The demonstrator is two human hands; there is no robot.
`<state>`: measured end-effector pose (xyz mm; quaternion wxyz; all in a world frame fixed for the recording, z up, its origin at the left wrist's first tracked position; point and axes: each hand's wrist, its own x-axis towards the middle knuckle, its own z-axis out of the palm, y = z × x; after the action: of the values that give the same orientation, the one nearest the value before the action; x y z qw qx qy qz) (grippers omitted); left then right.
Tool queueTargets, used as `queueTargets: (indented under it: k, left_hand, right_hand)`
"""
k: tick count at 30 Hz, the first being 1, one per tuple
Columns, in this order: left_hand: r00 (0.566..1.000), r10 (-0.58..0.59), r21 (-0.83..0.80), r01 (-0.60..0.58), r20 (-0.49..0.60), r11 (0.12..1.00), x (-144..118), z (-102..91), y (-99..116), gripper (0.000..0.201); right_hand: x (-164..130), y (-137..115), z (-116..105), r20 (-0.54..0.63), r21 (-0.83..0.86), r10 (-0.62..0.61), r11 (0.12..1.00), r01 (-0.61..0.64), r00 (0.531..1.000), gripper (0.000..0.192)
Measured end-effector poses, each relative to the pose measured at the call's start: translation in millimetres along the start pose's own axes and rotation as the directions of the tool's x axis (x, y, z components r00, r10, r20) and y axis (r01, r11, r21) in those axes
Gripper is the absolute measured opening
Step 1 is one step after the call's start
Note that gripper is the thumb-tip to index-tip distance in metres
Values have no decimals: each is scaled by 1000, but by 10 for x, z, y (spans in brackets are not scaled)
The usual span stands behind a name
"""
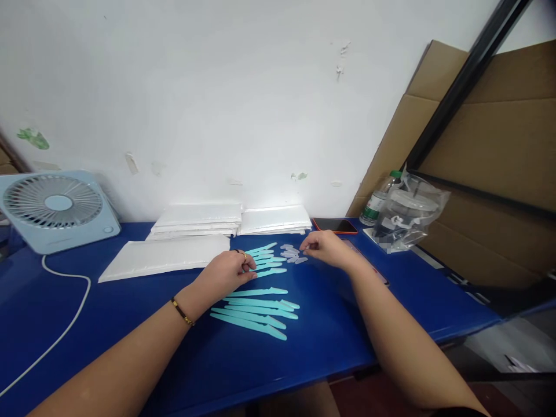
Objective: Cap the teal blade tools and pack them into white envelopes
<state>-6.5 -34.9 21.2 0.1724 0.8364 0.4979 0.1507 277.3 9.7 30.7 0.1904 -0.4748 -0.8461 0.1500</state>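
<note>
Turquoise eyebrow razors lie in two groups on the blue table. My left hand (232, 269) is closed at the upper group, its thumb and fingers around the handle of one eyebrow razor (273, 272). That handle is partly hidden by the hand. Several more razors (256, 317) lie nearer me, blade ends to the right. Small clear plastic blade covers (290, 253) sit in a loose pile right of the upper group. Beside this pile my right hand (319, 246) has its fingertips pinched together. Whatever is between them is too small to make out.
Stacks of white padded envelopes (195, 217) stand against the wall, with one envelope (160, 258) in front. A blue fan (58, 205) and its cable are at left. A phone (334, 225), a bottle (376, 202) and a bagged cup (406, 217) are at right.
</note>
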Motion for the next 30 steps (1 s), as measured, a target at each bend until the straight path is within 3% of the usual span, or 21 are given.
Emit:
queueTargets:
  k: [5, 9, 12, 16, 24, 30]
  left_hand:
    - [986, 65, -72, -54, 155, 996, -78, -74, 74, 27]
    - [975, 43, -92, -23, 218, 996, -82, -44, 69, 28]
    - [975, 32, -98, -11, 218, 995, -64, -5, 55, 25]
    - [981, 39, -78, -25, 191, 997, -43, 31, 49, 21]
    - [986, -6, -96, 23, 166, 995, -38, 66, 87, 20]
    - [988, -19, -82, 32, 154, 996, -10, 94, 85, 16]
  right_hand:
    - [-13, 135, -59, 149, -22, 22, 1000, -19, 989, 25]
    - [-5, 77, 0, 218, 53, 5, 998, -17, 976, 16]
    - [-8, 63, -12, 270, 85, 64, 992, -90, 961, 18]
    - [-11, 63, -38, 230, 43, 96, 993, -109, 968, 23]
    - [-62, -215, 32, 452, 180, -48, 983, -39, 891, 24]
    - [-17, -390, 234, 361, 222, -139, 973, 60, 922, 21]
